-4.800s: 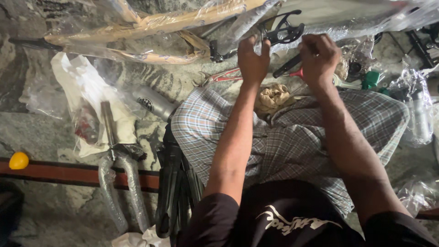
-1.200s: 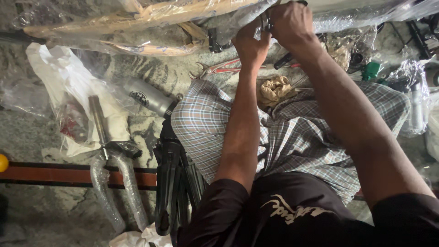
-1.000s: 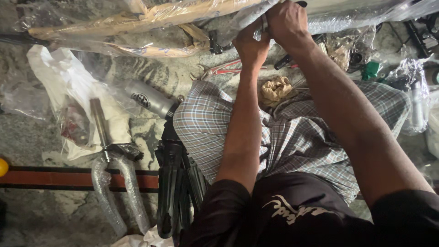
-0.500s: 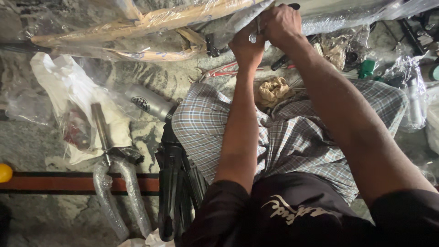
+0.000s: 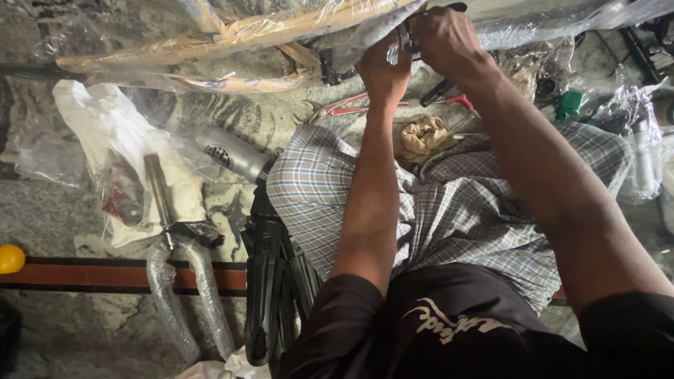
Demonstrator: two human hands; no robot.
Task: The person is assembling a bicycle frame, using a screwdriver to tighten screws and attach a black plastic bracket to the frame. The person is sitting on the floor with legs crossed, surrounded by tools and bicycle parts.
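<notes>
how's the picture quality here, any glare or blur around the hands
Head view: soft, even light with no hard shadows; white glare on the plastic wrap beside the right hand; the left hand is slightly soft, and the small metal part between the hands is too smeared to identify; the plaid cloth is sharp.

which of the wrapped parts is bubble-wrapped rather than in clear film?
The fork at lower left: bubble wrap covers both its legs. The frame tube along the top, under both hands, is in cardboard and clear film.

Wrapped fork [image 5: 184, 281] at lower left; yellow ball [image 5: 11, 258] at left edge; red-handled pliers [image 5: 342, 108] upper centre.
</notes>
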